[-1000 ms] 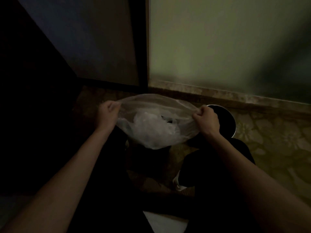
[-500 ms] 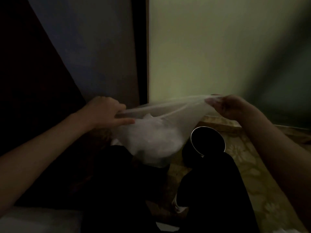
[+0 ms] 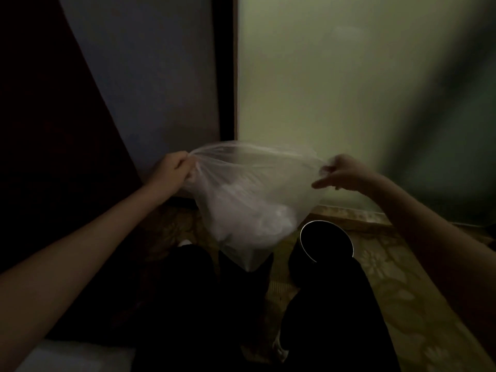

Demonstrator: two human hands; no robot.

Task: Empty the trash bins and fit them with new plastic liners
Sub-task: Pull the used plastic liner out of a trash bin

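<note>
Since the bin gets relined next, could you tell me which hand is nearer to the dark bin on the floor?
Right. The right hand pinches the plastic bag above the bin; the left hand grips the bag's other end, off to the bin's left.

Pale green wall [image 3: 349,89], dark doorframe [image 3: 225,76], patterned floor [image 3: 402,291].

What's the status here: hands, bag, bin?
Both up: left hand grips one edge of the plastic bag, right hand pinches the other. Bag hangs in air, pale contents inside. Below, trash bin on floor, nothing over its mouth.
</note>
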